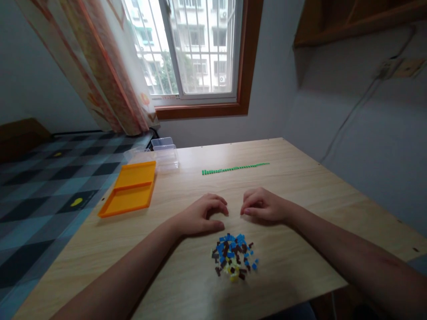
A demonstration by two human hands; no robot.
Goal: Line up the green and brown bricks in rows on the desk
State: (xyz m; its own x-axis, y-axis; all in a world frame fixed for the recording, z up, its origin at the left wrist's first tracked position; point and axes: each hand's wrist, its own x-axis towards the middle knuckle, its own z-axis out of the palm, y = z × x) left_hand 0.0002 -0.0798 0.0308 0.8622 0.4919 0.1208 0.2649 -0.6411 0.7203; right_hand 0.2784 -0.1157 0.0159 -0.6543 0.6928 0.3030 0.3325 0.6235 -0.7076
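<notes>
My left hand (207,215) rests on the wooden table with its thumb and fingers apart, holding nothing. Facing it across a small gap, my right hand (262,205) has curled fingers and the thumb pressed close to them. Whatever it may hold is hidden. Just in front of my body, below both hands, lies a loose pile of small building blocks (231,255) in blue, dark brown and yellow. Farther off, a row of tiny green building blocks (233,168) runs across the table, slanting slightly up to the right.
An orange two-part tray (135,203) lies at the table's left edge. Clear plastic boxes (165,155) stand behind it. Left of the table (300,178) is a bed with a checked cover (60,186). A window (200,53) and curtain (110,66) are at the back.
</notes>
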